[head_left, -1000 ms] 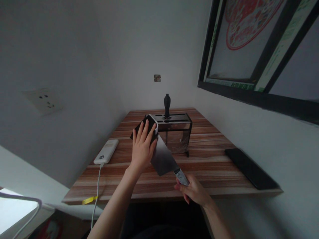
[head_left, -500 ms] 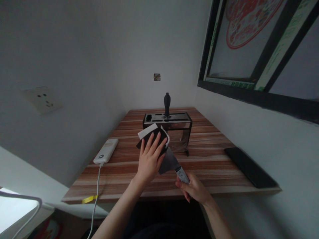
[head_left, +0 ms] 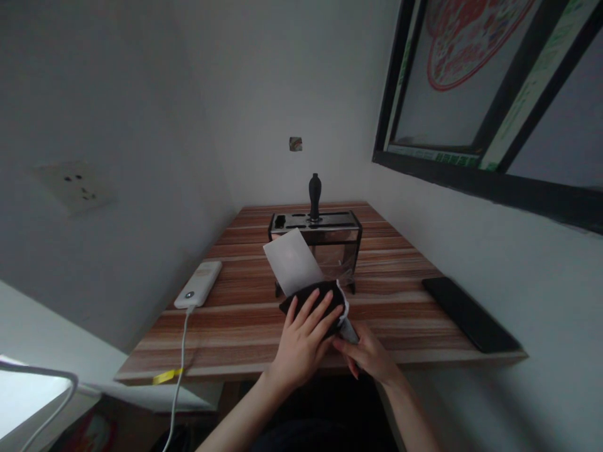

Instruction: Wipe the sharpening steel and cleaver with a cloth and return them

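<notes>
My right hand (head_left: 365,356) is wrapped round the handle of a cleaver (head_left: 293,258), near the table's front edge. The broad grey blade points up and to the left. My left hand (head_left: 304,339) presses a black cloth (head_left: 313,300) with a white edge over the lower blade, close to the handle; its fingers lie over the cloth, and the thumb is hidden. Behind the blade stands a knife block (head_left: 336,221) with a metal slotted top and see-through sides. One black-handled tool (head_left: 315,196) is upright in it.
A white power bank (head_left: 200,285) with a white cable (head_left: 183,351) lies on the left of the striped wooden table (head_left: 235,339). A black phone-like slab (head_left: 471,315) rests at the right edge. Yellow tape (head_left: 164,376) sits on the front edge. Walls close in on both sides.
My left hand has slid the black cloth down the blade, from its far end toward the handle, baring the upper blade. My right hand has stayed on the handle.
</notes>
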The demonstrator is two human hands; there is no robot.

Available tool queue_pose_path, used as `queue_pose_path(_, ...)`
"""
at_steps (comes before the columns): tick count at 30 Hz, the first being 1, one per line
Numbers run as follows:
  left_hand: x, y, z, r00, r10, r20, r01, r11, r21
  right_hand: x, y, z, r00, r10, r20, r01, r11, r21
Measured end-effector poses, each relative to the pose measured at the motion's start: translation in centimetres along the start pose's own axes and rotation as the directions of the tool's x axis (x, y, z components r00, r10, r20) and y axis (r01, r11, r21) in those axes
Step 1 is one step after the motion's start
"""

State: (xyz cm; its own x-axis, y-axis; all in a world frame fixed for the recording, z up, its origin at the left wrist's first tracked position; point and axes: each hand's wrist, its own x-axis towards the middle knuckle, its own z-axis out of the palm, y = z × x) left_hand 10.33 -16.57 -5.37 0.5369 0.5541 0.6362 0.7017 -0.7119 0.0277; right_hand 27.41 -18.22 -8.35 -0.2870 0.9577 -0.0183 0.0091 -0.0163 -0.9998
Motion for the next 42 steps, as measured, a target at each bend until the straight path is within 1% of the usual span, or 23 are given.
queue_pose_path(7, -0.4, 0.2, -0.7, 0.998, 0.047, 0.029, -0.048, 0.998, 0.028, 0.1, 0.3, -0.1, 0.999, 0.029, 0.023, -0.028, 1.000, -0.009)
queue_pose_path(10, -0.2, 0.2, -0.9, 0.997, 0.042, 0.058, -0.045, 0.998, 0.035, 0.1, 0.1, -0.1, 0.999, 0.025, 0.021, -0.025, 1.000, 0.007)
queue_pose_path(12, -0.1, 0.2, -0.8, 0.997, 0.029, 0.076, -0.033, 0.998, 0.045, 0.0, -0.1, -0.1, 1.000, 0.017, 0.021, -0.017, 1.000, 0.011)
queue_pose_path(16, 0.0, 0.1, -0.2, 0.998, -0.012, 0.063, 0.006, 0.996, 0.091, 0.0, -0.4, 0.1, 1.000, 0.009, 0.024, -0.009, 1.000, 0.004)
queue_pose_path(22, 0.7, -0.5, 0.1, 0.993, -0.104, 0.056, 0.095, 0.983, 0.157, 0.0, -0.1, 0.1, 1.000, 0.016, 0.026, -0.016, 1.000, 0.006)
queue_pose_path(27, 2.0, -1.6, -0.8, 0.987, -0.158, 0.022, 0.154, 0.978, 0.143, 0.1, -0.2, 0.3, 1.000, 0.014, 0.028, -0.014, 1.000, -0.003)
queue_pose_path(31, 3.3, -2.6, -1.8, 0.982, -0.188, -0.028, 0.190, 0.972, 0.136, 0.0, -0.4, 0.3, 0.999, 0.042, 0.029, -0.041, 0.999, -0.029)
queue_pose_path(35, 4.6, -3.6, -2.8, 0.973, -0.218, -0.081, 0.227, 0.964, 0.136, -0.1, -0.3, 0.3, 0.998, 0.040, 0.042, -0.038, 0.999, -0.035)
queue_pose_path(42, 6.4, -5.9, -3.9, 0.954, -0.243, -0.174, 0.265, 0.958, 0.111, 0.0, 0.0, 0.2, 0.997, 0.049, 0.065, -0.047, 0.998, -0.035)
